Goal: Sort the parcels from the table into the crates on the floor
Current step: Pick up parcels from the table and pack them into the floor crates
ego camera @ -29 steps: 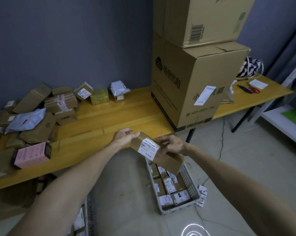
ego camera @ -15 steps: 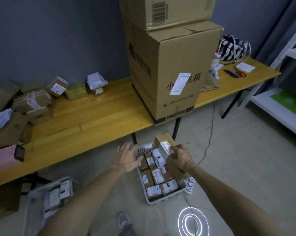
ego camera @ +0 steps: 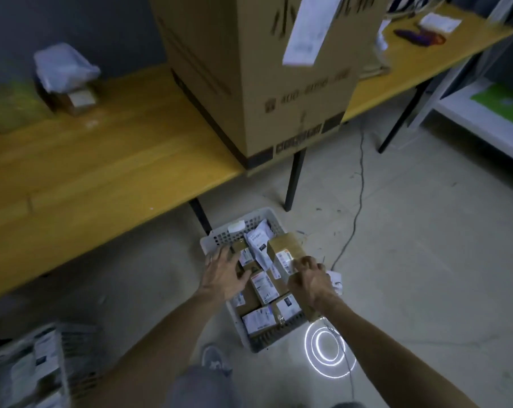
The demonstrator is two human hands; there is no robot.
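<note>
Right hand (ego camera: 309, 282) grips the brown parcel (ego camera: 284, 250) above the crate (ego camera: 218, 239), left hand (ego camera: 224, 272) spread flat, seemingly steadying; next, release

I can reach into the crate (ego camera: 234, 234) only from above, and my left hand (ego camera: 222, 275) and my right hand (ego camera: 311, 281), which grips the brown parcel (ego camera: 284, 250), take up most of that air, with parcels (ego camera: 264, 287) packed edge to edge beneath. The worktop (ego camera: 102, 172) edge and a black leg (ego camera: 293, 178) close the far side, and the big carton (ego camera: 264, 83) looms above. Bare floor (ego camera: 426, 260) lies open to the right, crossed by a thin cable (ego camera: 358, 187); a second crate (ego camera: 72, 363) sits well apart at lower left.
</note>
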